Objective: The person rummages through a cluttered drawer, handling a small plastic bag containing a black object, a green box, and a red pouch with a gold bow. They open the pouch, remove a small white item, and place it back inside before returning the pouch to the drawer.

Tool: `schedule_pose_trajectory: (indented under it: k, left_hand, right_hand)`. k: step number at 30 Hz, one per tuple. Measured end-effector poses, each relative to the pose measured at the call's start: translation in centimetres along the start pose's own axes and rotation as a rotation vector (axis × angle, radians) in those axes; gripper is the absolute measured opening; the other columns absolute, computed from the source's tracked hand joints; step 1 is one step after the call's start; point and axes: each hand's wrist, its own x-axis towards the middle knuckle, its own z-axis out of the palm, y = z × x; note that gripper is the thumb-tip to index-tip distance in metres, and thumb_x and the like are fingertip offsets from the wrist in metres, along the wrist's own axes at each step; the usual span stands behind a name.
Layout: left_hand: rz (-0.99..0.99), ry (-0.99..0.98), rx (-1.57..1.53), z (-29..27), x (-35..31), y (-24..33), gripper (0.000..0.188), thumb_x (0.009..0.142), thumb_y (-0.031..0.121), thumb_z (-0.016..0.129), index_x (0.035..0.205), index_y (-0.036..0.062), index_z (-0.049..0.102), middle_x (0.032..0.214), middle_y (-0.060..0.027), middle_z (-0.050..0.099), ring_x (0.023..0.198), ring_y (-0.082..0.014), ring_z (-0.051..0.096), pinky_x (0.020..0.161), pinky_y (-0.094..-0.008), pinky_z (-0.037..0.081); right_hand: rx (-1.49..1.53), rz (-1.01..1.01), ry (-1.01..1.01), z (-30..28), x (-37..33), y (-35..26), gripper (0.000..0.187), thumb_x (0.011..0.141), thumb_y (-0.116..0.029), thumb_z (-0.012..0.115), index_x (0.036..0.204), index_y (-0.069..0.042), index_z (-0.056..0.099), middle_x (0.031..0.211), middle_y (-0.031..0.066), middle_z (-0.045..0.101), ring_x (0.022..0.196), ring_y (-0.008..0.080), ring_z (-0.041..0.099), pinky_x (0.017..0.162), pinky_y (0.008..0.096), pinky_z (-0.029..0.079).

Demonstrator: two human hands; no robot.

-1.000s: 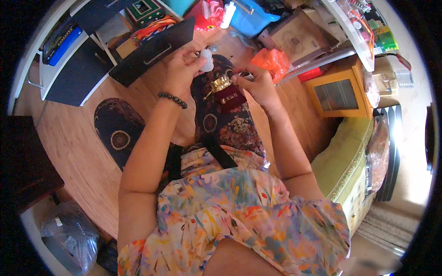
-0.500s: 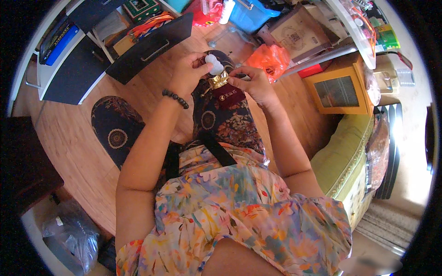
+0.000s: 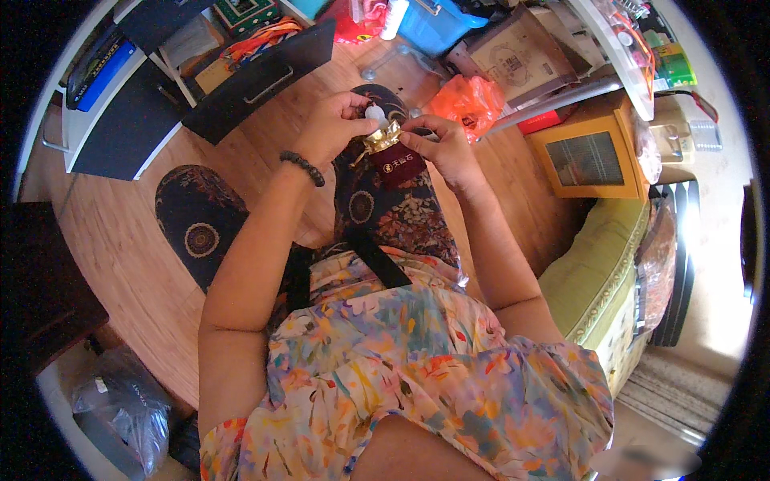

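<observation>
Over my knee hangs a small dark red drawstring pouch [image 3: 401, 164] with a shiny gold top edge. My right hand [image 3: 443, 151] is closed, pinching the right side of that gold rim between thumb and fingers. At the left of the pouch's mouth my left hand [image 3: 337, 128], a dark bead bracelet [image 3: 303, 167] on its wrist, grips a small whitish rounded object [image 3: 374, 114] whose kind I cannot make out. Its lower end meets the gold opening; how far inside it sits is hidden.
An open black drawer [image 3: 261, 84] with cloth and papers stands at the front left. Beyond my knees are an orange plastic bag [image 3: 467, 106], a blue bin [image 3: 437, 28] and a cardboard box [image 3: 513, 60]. To the right sit a yellow cabinet [image 3: 589, 156] and a green cushioned seat [image 3: 597, 268].
The whitish object has moved down against the pouch's gold opening, and less of it shows. My left hand has shifted slightly with it. The right hand keeps its pinch on the rim.
</observation>
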Motion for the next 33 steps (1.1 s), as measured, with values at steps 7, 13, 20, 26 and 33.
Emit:
schedule_pose_trajectory:
  k: [7,13,20,26,33]
  left_hand:
    - [-0.016,-0.128,-0.036,-1.0,0.8,0.2,0.029,0.076,0.003,0.064,0.104,-0.0007,0.056,0.090,-0.0055,0.063,0.080,-0.0121,0.059,0.073,-0.0237,0.047]
    - [0.030,-0.176,0.079,-1.4,1.9,0.5,0.029,0.076,-0.001,0.063,0.104,-0.0013,0.056,0.093,-0.0065,0.062,0.084,-0.0136,0.058,0.074,-0.0251,0.048]
    - [0.088,-0.260,0.054,-1.4,2.5,-0.2,0.033,0.073,-0.007,0.062,0.104,-0.0008,0.054,0.090,-0.0060,0.061,0.085,-0.0146,0.058,0.077,-0.0260,0.048]
    - [0.136,-0.328,0.156,-1.2,1.9,0.2,0.034,0.069,-0.008,0.062,0.102,-0.0005,0.055,0.083,-0.0053,0.061,0.079,-0.0127,0.059,0.070,-0.0237,0.048]
    - [0.029,-0.284,0.230,-0.9,1.1,0.6,0.025,0.069,-0.003,0.065,0.094,-0.0017,0.058,0.078,-0.0066,0.063,0.070,-0.0113,0.059,0.064,-0.0229,0.047]
  right_hand:
    - [0.033,0.009,0.006,0.2,-0.4,-0.3,0.015,0.078,-0.007,0.067,0.091,-0.001,0.064,0.081,0.0005,0.062,0.075,0.0080,0.055,0.070,0.0208,0.043]
    - [0.014,-0.029,0.021,0.0,0.0,0.5,0.015,0.078,-0.007,0.067,0.092,-0.001,0.064,0.082,0.0009,0.062,0.075,0.0081,0.055,0.069,0.0211,0.044]
    - [0.018,-0.029,0.028,0.1,-0.1,0.6,0.015,0.078,-0.006,0.067,0.091,0.000,0.063,0.081,0.0010,0.062,0.074,0.0076,0.055,0.067,0.0205,0.044]
    - [-0.001,-0.057,0.029,0.2,-0.2,0.4,0.014,0.078,-0.006,0.067,0.091,-0.001,0.064,0.081,0.0011,0.062,0.074,0.0076,0.055,0.068,0.0206,0.044]
    - [-0.059,-0.077,0.002,0.2,-0.1,0.2,0.015,0.078,-0.006,0.066,0.092,-0.002,0.064,0.084,0.0008,0.063,0.078,0.0077,0.056,0.071,0.0211,0.045]
